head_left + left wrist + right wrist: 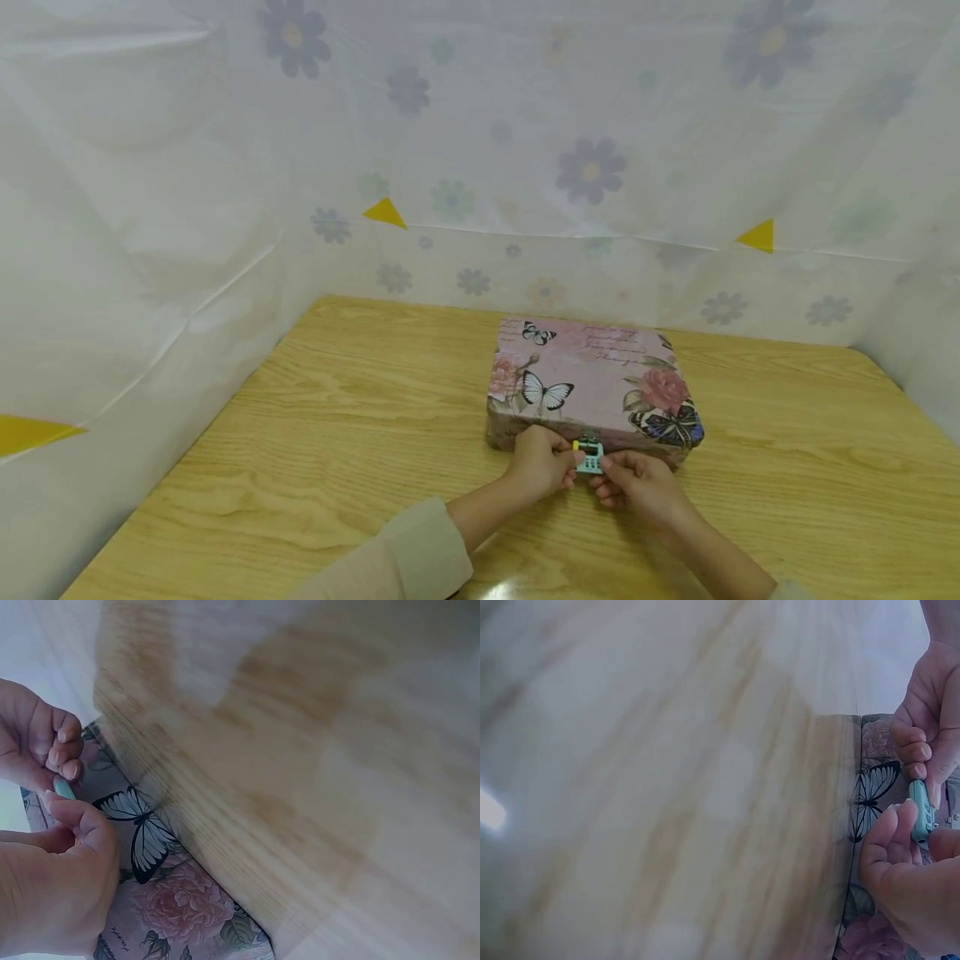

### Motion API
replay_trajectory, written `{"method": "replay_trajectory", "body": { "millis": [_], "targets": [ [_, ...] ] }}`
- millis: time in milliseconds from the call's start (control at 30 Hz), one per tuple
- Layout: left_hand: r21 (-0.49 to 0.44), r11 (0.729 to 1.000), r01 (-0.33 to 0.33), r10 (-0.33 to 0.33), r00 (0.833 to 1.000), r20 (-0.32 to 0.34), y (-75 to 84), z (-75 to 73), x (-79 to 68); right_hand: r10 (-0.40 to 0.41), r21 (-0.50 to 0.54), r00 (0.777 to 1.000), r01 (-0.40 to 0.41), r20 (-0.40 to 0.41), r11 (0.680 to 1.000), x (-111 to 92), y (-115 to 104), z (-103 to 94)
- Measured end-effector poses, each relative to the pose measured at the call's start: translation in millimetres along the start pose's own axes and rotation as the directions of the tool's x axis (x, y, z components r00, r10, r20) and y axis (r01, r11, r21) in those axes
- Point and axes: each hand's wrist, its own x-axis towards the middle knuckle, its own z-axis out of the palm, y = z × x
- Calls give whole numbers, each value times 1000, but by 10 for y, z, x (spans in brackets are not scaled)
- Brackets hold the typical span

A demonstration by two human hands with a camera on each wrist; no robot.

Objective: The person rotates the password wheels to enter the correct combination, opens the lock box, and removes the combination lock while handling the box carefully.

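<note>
A small mint-green combination padlock [590,461] is at the front clasp [589,436] of a pink box [592,367] printed with butterflies and roses. My left hand [538,463] pinches the padlock's left side, where a bit of yellow shows. From the other side my right hand [641,486] pinches it between thumb and fingers. In the right wrist view the padlock [921,810] sits between both hands' fingertips, its dials partly covered. Only a sliver of the padlock [64,787] shows in the left wrist view. Whether its shackle passes through the clasp I cannot tell.
The box stands on a wood-grain table [360,417], right of the middle. White flowered sheeting [480,150] hangs behind the table and along its sides, with yellow triangles [386,213] on it.
</note>
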Motion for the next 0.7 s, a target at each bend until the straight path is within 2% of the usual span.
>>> {"method": "replay_trajectory", "body": {
  "millis": [200,700],
  "targets": [
    [9,1000,5,-5,1000,-7,11,3,-9,1,-31,1000,-1,-15,1000,-1,-11,26],
    [-1,1000,12,-12,1000,-1,20,-1,-9,-48,-30,998,49,29,998,9,-19,2]
  ]
}}
